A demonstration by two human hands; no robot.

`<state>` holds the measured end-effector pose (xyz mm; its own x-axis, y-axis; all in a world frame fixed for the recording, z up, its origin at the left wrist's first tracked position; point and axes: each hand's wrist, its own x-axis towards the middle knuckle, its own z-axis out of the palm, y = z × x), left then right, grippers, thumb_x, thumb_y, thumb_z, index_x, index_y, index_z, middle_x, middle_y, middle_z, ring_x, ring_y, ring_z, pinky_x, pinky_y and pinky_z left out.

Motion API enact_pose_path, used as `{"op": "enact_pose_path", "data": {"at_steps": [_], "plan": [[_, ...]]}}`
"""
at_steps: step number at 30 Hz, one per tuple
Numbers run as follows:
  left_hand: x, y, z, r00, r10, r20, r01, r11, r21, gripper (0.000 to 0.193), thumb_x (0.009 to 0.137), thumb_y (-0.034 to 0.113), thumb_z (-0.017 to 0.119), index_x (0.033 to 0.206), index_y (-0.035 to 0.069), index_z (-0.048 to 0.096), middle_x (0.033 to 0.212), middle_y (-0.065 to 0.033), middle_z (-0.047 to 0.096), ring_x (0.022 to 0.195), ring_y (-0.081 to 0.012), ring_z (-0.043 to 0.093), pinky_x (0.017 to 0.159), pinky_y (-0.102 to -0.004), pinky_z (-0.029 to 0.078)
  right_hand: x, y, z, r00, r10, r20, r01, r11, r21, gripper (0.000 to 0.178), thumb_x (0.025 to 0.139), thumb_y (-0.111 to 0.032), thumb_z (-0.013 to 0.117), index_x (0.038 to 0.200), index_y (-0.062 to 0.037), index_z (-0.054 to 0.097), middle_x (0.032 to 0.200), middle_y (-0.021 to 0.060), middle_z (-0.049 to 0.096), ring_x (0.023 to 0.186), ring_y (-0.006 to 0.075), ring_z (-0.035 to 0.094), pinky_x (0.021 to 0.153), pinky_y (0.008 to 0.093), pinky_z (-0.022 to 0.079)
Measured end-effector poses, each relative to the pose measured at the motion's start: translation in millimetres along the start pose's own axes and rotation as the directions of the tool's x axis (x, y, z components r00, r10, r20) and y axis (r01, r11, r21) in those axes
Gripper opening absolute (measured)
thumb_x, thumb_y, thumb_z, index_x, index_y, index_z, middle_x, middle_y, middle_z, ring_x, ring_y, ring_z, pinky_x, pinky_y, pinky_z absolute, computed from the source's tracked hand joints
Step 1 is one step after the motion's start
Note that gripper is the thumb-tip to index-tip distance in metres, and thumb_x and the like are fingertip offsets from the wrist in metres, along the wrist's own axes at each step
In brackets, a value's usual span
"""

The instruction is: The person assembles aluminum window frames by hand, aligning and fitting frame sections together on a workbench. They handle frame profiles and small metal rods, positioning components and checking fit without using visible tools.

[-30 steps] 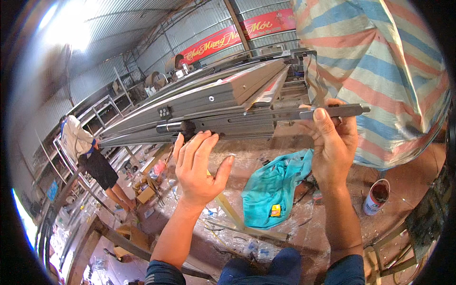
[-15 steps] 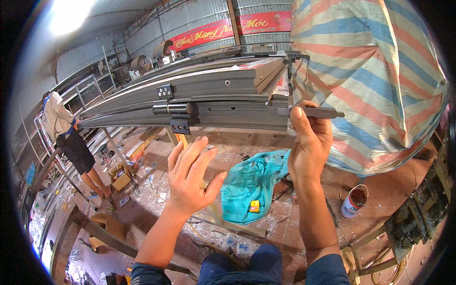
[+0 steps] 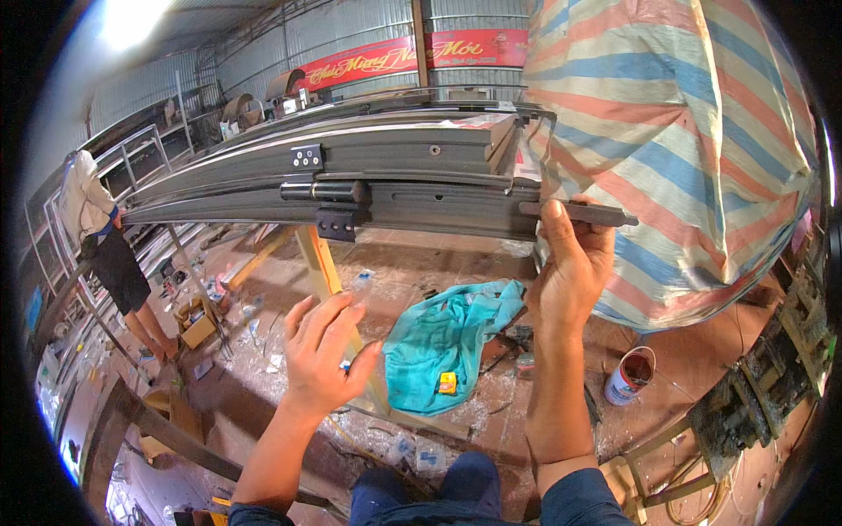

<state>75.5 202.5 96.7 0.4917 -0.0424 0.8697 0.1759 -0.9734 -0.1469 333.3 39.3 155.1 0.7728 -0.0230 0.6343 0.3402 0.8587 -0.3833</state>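
Observation:
My right hand (image 3: 572, 272) pinches a flat, dark grey metal strip (image 3: 605, 213) between thumb and fingers. The strip lies roughly level, its left end beside the right end of a dark grey metal profile (image 3: 474, 213); whether they touch I cannot tell. My left hand (image 3: 323, 364) hovers below the profile, fingers apart and slightly bent, with nothing in it. A black barrel hinge (image 3: 324, 191) is fixed on the profile, one leaf with screws above and one leaf hanging below. Another grey profile (image 3: 377, 153) rests above it.
A striped woven sheet (image 3: 667, 175) bulges at the right. On the floor are a teal cloth (image 3: 438, 351) with a yellow box (image 3: 448, 383) and a paint bucket (image 3: 630, 375). A wooden leg (image 3: 317, 263) stands under the profiles. Another person (image 3: 110, 237) stands at the far left.
My left hand has dropped slightly and shifted left, away from the hinge. The right hand keeps its pinch on the strip. The whole view has shifted a little.

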Motion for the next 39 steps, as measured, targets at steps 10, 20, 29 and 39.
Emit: {"op": "enact_pose_path", "data": {"at_steps": [10, 20, 29, 39], "plan": [[-12, -3, -4, 0.999, -0.034, 0.005, 0.034, 0.999, -0.02, 0.054, 0.083, 0.024, 0.087, 0.131, 0.004, 0.071, 0.137, -0.0169, 0.072, 0.124, -0.0339, 0.068, 0.113, -0.056, 0.045, 3, -4, -5, 0.977, 0.209, 0.025, -0.211, 0.973, 0.095, 0.023, 0.097, -0.014, 0.086, 0.115, -0.0036, 0.076, 0.109, 0.0032, 0.077, 0.101, 0.0126, 0.067, 0.096, 0.0332, 0.051], [-24, -12, -11, 0.999, -0.038, 0.01, 0.038, 0.999, 0.019, 0.053, 0.083, 0.021, 0.087, 0.13, 0.003, 0.071, 0.138, -0.0178, 0.071, 0.124, -0.0349, 0.068, 0.112, -0.0556, 0.045, -7, -6, 9, 0.985, 0.171, 0.035, -0.173, 0.984, 0.044, 0.025, 0.1, -0.016, 0.085, 0.119, -0.0032, 0.077, 0.115, 0.0028, 0.077, 0.106, 0.0117, 0.067, 0.099, 0.03, 0.05], [-28, -27, -29, 0.996, -0.092, 0.006, 0.092, 0.995, 0.046, 0.055, 0.083, 0.022, 0.087, 0.132, 0.003, 0.071, 0.136, -0.0177, 0.072, 0.124, -0.0365, 0.068, 0.111, -0.0532, 0.046, -10, 1, 11, 0.997, -0.061, -0.048, 0.058, 0.997, -0.054, 0.044, 0.103, -0.006, 0.078, 0.143, -0.0025, 0.06, 0.114, 0.0052, 0.074, 0.101, 0.0124, 0.068, 0.09, 0.028, 0.054], [51, -79, -42, 0.989, -0.045, -0.14, 0.07, 0.981, 0.18, 0.085, 0.08, 0.04, 0.093, 0.154, 0.013, 0.061, 0.16, -0.0168, 0.056, 0.144, -0.0388, 0.055, 0.119, -0.0538, 0.041, -10, 0, 16, 0.991, -0.111, -0.07, 0.101, 0.985, -0.141, 0.061, 0.107, -0.003, 0.069, 0.161, -0.0038, 0.043, 0.116, 0.0111, 0.073, 0.102, 0.0202, 0.075, 0.089, 0.0364, 0.061]]}}
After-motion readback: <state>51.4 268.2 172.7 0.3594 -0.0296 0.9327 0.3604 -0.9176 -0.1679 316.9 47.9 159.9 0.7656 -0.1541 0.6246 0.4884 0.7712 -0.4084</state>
